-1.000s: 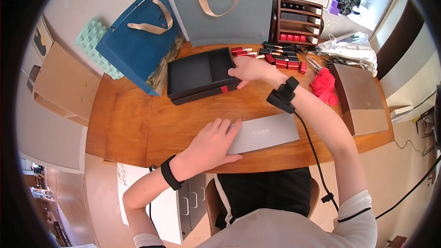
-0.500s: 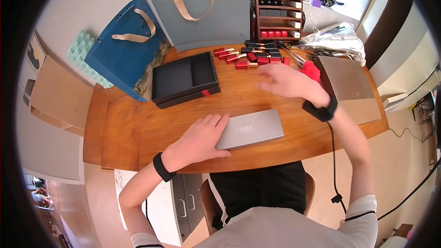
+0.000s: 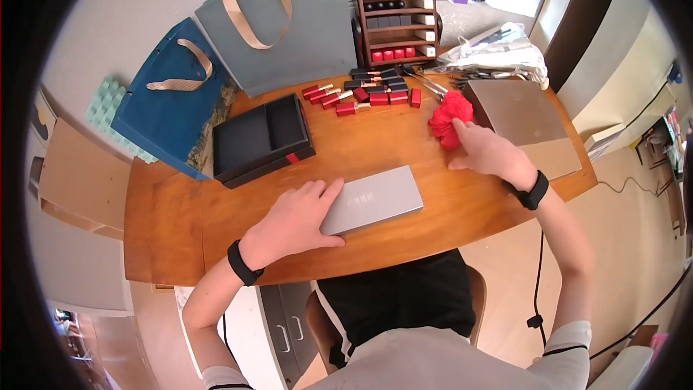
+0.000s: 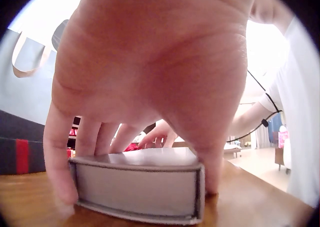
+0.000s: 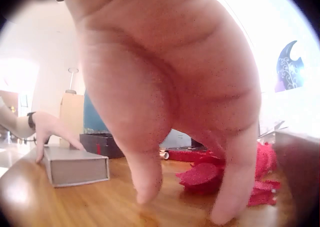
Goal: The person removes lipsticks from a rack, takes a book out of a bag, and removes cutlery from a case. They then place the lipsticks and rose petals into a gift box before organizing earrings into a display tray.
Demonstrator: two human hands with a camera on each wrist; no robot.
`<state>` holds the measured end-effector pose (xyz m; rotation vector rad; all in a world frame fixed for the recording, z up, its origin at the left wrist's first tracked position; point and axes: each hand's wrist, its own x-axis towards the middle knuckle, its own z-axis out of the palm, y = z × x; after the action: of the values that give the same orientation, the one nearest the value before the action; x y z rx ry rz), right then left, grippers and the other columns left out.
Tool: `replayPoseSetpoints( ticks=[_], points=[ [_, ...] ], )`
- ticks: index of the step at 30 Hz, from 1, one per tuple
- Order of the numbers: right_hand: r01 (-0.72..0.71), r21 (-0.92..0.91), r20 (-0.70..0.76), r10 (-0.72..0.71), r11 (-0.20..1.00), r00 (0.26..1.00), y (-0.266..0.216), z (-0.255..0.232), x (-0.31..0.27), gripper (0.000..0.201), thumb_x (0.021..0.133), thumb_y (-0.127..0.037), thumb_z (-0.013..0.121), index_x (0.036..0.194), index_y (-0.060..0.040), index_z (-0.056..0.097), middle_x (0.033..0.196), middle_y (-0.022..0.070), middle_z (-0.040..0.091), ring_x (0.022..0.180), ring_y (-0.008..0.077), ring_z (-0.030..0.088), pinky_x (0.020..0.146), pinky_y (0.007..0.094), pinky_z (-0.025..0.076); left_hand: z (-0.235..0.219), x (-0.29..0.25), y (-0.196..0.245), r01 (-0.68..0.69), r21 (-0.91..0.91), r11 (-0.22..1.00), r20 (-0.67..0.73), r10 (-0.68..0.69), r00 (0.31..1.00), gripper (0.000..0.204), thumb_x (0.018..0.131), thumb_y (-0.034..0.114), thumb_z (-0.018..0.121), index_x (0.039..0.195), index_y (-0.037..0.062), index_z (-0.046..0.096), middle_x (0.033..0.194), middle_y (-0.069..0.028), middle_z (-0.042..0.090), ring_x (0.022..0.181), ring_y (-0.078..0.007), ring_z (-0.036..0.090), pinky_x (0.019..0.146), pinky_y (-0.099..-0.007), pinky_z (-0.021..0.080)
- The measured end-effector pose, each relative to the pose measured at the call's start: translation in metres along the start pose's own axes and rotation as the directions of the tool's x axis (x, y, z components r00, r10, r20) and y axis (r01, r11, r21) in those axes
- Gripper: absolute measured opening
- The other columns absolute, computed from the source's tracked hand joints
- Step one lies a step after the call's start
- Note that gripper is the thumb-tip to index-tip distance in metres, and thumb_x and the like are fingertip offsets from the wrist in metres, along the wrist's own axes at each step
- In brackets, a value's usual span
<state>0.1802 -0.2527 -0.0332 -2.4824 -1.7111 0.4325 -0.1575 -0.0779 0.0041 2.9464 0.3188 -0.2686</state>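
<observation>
A flat grey box [image 3: 375, 201] with small lettering on its lid lies near the table's front edge. My left hand [image 3: 291, 220] grips its left end, thumb on the near side and fingers across the top and far side. In the left wrist view, a fingertip and the thumb flank the box's end face [image 4: 137, 189]. Farther right, my right hand [image 3: 491, 153] reaches to a red crumpled, ruffled bundle [image 3: 451, 119], index finger over its near edge. The right wrist view shows the thumb and fingers spread apart, with the red bundle [image 5: 200, 177] behind them.
A black box [image 3: 249, 144] with a red tab stands at left, before blue [image 3: 166, 97] and grey [image 3: 281, 29] gift bags. Red and black lipsticks [image 3: 354, 105] lie scattered at the back by a wooden rack [image 3: 397, 29]. A brown box [image 3: 520, 123] stands at right.
My right hand has left the black box and swung right and nearer to the red bundle. My left hand stays at the grey box's end. The head view has shifted to the right.
</observation>
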Motion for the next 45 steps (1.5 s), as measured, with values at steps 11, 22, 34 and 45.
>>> replayPoseSetpoints(
  ticks=[11, 22, 34, 45],
  points=[
    [0.093, -0.293, -0.172, -0.148, 0.951, 0.974, -0.008, -0.001, 0.062, 0.073, 0.072, -0.027, 0.091, 0.124, 0.0073, 0.052, 0.118, 0.0261, 0.061, 0.108, 0.0408, 0.066, 0.089, 0.0441, 0.058, 0.007, -0.019, -0.005, 0.020, -0.006, 1.000, -0.056, -0.020, 0.998, 0.095, 0.079, 0.045, 0.084, 0.151, 0.0011, 0.042, 0.128, -0.0203, 0.060, 0.117, -0.0374, 0.060, 0.090, -0.0442, 0.055],
    [-0.126, -0.194, -0.204, 0.086, 0.973, 0.975, 0.001, 0.009, 0.088, 0.098, 0.089, -0.073, 0.061, 0.135, 0.0125, 0.046, 0.123, 0.0411, 0.056, 0.101, 0.0409, 0.072, 0.079, 0.0397, 0.061, 0.001, -0.027, -0.011, 0.047, 0.001, 0.999, -0.010, -0.047, 0.999, 0.095, 0.081, 0.044, 0.082, 0.153, 0.0008, 0.039, 0.131, -0.0202, 0.058, 0.120, -0.0360, 0.057, 0.093, -0.0430, 0.054],
    [0.070, -0.127, -0.187, -0.093, 0.989, 0.978, -0.035, 0.001, 0.074, 0.072, 0.090, -0.044, 0.075, 0.127, 0.0117, 0.048, 0.116, 0.0359, 0.062, 0.111, 0.0474, 0.065, 0.094, 0.0469, 0.056, 0.006, -0.020, -0.015, -0.002, 0.016, 1.000, -0.038, 0.003, 0.999, 0.095, 0.079, 0.043, 0.084, 0.150, -0.0026, 0.041, 0.124, -0.0202, 0.057, 0.117, -0.0356, 0.057, 0.092, -0.0417, 0.053],
    [-0.023, -0.183, 0.097, 0.041, 0.983, 0.994, 0.002, -0.034, 0.042, 0.064, 0.078, -0.034, 0.087, 0.116, 0.0084, 0.058, 0.096, 0.0225, 0.072, 0.091, 0.0367, 0.074, 0.076, 0.0473, 0.059, 0.007, -0.014, -0.015, 0.012, 0.020, 1.000, -0.015, -0.012, 1.000, 0.096, 0.080, 0.046, 0.083, 0.152, -0.0005, 0.039, 0.128, -0.0199, 0.057, 0.119, -0.0360, 0.057, 0.094, -0.0425, 0.052]
  ],
)
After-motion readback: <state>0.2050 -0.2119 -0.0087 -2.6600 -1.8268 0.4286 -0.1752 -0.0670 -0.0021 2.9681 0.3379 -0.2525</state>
